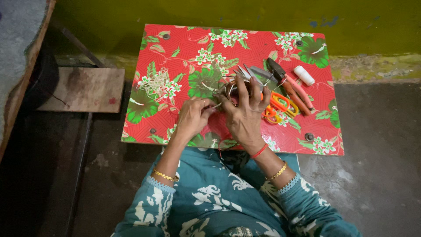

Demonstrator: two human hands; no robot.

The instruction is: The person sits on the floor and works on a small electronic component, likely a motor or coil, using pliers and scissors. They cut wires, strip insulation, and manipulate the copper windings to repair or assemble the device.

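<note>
My left hand pinches a thin pale wire or thread end over the middle of a small table with a red floral cover. My right hand grips a small coiled wire piece, fingers curled over it. The two hands touch at the fingertips. What exactly the coil is stays partly hidden under my right fingers.
Right of my hands lie orange-handled scissors, red-handled pliers, grey metal tools and a white spool. A tangle of pale thread lies at left. A wooden board sits on the floor to the left.
</note>
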